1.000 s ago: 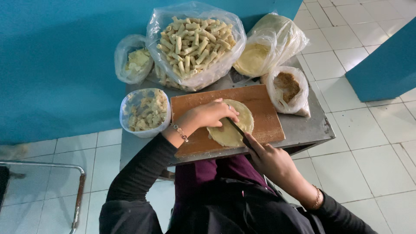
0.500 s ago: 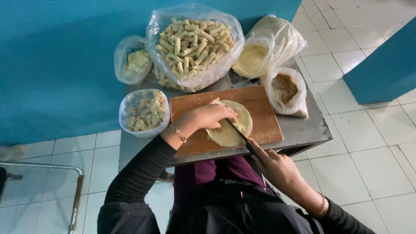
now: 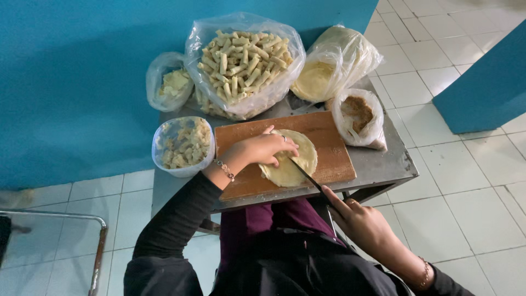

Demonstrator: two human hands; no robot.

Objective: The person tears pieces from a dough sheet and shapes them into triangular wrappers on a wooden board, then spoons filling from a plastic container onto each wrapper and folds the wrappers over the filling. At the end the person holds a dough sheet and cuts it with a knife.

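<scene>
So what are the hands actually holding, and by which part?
The right hand grips a knife by its handle end, blade across the round pale wrapper. The left hand presses flat on the wrapper's left side, pinning it rather than gripping it.

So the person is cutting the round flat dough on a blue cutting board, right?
Not quite: the cutting board is brown wood, not blue; the blue is the wall behind. The head view shows the left hand pressing the round flat dough while the right hand holds the knife.
</scene>
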